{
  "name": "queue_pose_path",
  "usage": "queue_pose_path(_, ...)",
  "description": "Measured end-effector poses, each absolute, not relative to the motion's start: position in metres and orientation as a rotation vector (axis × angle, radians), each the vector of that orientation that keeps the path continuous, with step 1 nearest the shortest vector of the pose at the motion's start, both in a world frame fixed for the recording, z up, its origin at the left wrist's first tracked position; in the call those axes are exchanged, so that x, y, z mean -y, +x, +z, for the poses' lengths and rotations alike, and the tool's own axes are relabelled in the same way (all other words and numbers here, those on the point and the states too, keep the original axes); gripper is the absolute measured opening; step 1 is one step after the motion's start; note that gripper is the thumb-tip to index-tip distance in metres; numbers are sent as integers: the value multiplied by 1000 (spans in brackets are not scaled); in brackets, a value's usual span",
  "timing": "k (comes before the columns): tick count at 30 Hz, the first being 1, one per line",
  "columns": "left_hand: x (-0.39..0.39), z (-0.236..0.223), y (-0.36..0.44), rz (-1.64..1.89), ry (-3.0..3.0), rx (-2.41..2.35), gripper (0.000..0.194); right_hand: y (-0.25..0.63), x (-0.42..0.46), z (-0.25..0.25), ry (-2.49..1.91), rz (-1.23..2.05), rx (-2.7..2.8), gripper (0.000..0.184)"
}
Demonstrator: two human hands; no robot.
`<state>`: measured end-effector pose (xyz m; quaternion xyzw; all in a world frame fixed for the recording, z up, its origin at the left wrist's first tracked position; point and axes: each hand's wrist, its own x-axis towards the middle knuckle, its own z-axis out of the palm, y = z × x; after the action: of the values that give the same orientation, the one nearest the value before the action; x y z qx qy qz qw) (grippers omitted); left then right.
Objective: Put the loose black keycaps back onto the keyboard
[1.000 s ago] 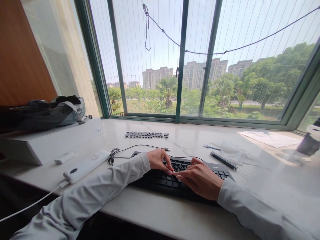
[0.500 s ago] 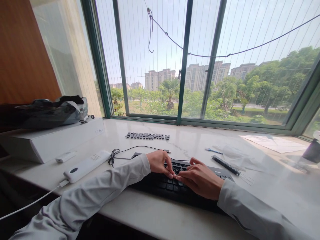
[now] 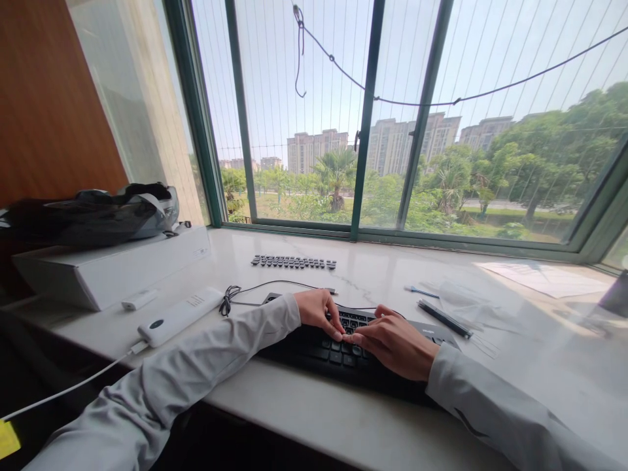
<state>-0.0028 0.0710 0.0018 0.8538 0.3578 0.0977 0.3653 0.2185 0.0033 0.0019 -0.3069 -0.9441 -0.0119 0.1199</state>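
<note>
A black keyboard [image 3: 314,353] lies on the pale marble ledge in front of me, with part of its key field lacking caps. Over its middle, my left hand [image 3: 320,313] comes down with thumb and index finger pinched. From the other side my right hand [image 3: 398,343] reaches in, its thumb and index finger closed at the same spot, so the fingertips of both hands meet. Whatever lies between them is too small and covered to make out. Beyond the keyboard, loose dark keycaps [image 3: 294,262] are laid out in rows.
On the left are a white power strip [image 3: 179,316], a small white block [image 3: 139,299] and a white box [image 3: 110,265] bearing a dark bag [image 3: 105,212]. A coiled cable [image 3: 230,298] runs behind the keyboard. To the right lie a black pen-like tool [image 3: 444,318], a blue-tipped brush [image 3: 422,292] and clear plastic [image 3: 471,304].
The view has shifted slightly, and something yellow now shows at the lower left edge. Both hands stay pinched together over the same part of the keyboard.
</note>
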Motion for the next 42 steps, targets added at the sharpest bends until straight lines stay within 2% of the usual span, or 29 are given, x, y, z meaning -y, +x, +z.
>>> queue_pose_path(9, -68, 0, -5, 288, 2277, -944, 36, 216, -4, -5, -880, -74, 2709, 43)
queue_pose_path(18, -56, 9, -3, 351, 2604, -844, 17, 217, -2, -8, -882, -89, 2689, 46)
queue_pose_path(29, -68, 8, -11, 518, 2446, -803, 27, 222, 2, -7, -787, -156, 2660, 33)
queue_pose_path(32, -74, 16, -18, 665, 2469, -992, 27, 220, 5, -4, -793, -134, 2675, 34)
queue_pose_path(36, -91, 19, -35, 775, 2565, -1576, 19, 218, 6, -3, -816, -125, 2669, 35)
queue_pose_path(39, -108, 16, -53, 600, 2534, -2021, 20, 219, 7, -3, -836, -115, 2647, 35)
queue_pose_path(42, -122, 13, -70, 368, 2437, -2250, 24, 221, 7, -3, -839, -135, 2624, 35)
